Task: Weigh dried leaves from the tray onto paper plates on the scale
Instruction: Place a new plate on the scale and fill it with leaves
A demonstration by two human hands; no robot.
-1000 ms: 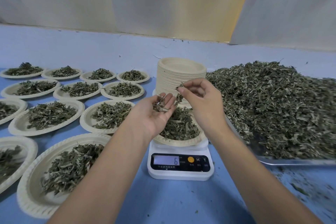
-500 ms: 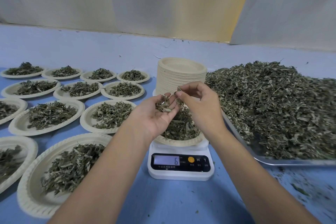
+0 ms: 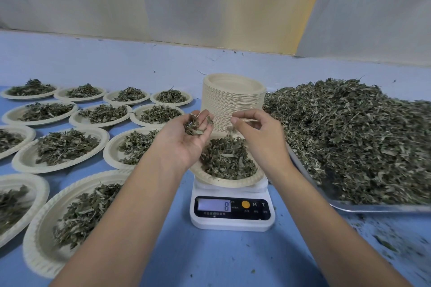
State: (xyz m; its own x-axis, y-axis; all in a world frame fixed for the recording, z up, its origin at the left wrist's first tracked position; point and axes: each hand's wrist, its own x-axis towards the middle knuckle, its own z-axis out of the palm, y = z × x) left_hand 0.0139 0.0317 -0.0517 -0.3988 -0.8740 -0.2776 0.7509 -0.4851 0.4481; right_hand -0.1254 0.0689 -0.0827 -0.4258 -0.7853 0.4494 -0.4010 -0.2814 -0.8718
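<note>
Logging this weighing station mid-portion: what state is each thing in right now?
scale: on, display reads 8.
plate on the scale: holds a leaf pile.
left hand: palm up, cupping leaves.
right hand: fingers curled above the plate, leaf bits just below.
plate stack: upright, top plate empty.
tray: heaped with leaves.
side plates: filled.

Tray (image 3: 373, 208) cut off right; scale (image 3: 233, 225) print unreadable.

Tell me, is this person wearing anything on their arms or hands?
Nothing is worn. The left hand and right hand are bare, with no gloves, and no rings show on the fingers. The left forearm and right forearm are bare down to the picture's edge: no sleeves, watch or bracelet in view.
</note>
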